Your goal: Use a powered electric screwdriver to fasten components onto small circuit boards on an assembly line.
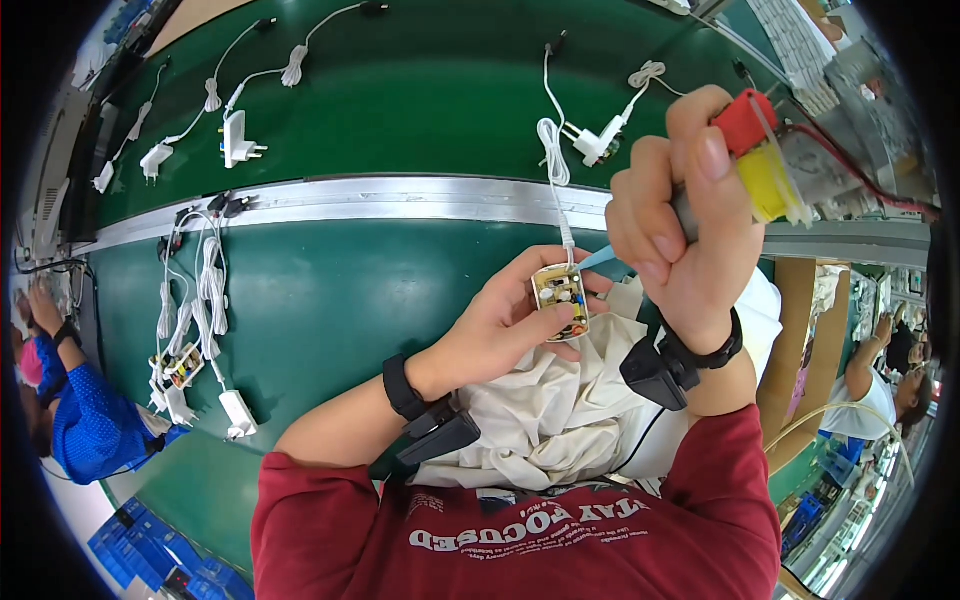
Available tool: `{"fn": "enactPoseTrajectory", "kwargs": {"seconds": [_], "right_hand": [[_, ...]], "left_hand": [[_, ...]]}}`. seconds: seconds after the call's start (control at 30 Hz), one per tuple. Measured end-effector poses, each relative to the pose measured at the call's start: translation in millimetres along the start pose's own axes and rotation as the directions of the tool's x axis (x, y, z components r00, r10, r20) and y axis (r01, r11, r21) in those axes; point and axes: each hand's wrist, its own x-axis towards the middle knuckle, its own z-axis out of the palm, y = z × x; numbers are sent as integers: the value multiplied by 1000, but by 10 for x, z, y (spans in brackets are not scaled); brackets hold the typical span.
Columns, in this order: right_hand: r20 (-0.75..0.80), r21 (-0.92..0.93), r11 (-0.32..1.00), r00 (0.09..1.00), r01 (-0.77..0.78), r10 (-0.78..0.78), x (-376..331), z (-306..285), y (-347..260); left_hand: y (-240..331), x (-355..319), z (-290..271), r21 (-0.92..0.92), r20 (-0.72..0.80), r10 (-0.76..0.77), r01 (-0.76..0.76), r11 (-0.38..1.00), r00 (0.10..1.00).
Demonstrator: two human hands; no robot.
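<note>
My left hand [497, 325] is closed around an open charger housing [560, 297], its fingers behind and its thumb on the front edge. Inside the small white shell a circuit board with several components lies bare. From the far end of the housing runs a white cable [567, 232] toward the metal rail. My right hand [685, 195] grips a dispensing pen, mostly hidden in the fist, with a blue tapered nozzle [598, 258]. The nozzle tip reaches the board's upper edge; whether it touches cannot be told. Red and yellow blocks [755, 150] show beside that hand's fingers.
Beyond the metal rail [400, 192], white chargers [238, 140] with cables lie on a green surface [430, 90]. A bundle of chargers [185, 365] rests at left on the near green table. White cloth [540, 400] covers my lap. A cardboard box [795, 340] stands at right; other people sit on both sides.
</note>
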Motion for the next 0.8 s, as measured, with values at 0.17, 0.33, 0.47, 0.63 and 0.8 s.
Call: {"fn": "enactPoseTrajectory", "kwargs": {"seconds": [0.17, 0.33, 0.47, 0.63, 0.8], "right_hand": [[-8, -3, 1000, 1000, -3, 3, 8, 8, 47], [8, -41, 999, 1000, -3, 4, 1, -4, -15], [43, -54, 998, 998, -43, 45, -65, 18, -100], [121, -57, 996, 990, -71, 77, -167, 58, -133], [131, -21, 994, 985, -108, 110, -210, 85, -105]], "left_hand": [[4, -4, -49, 8, 16, 0, 0, 1000, 1000], [-10, -2, -20, -4, 12, -9, 9, 1000, 1000], [-66, -8, -29, -16, -39, -28, 28, 999, 999], [-57, 9, -121, -183, -127, 25, -49, 982, 992], [-60, -16, -147, -227, -142, 59, -90, 970, 988]]}}
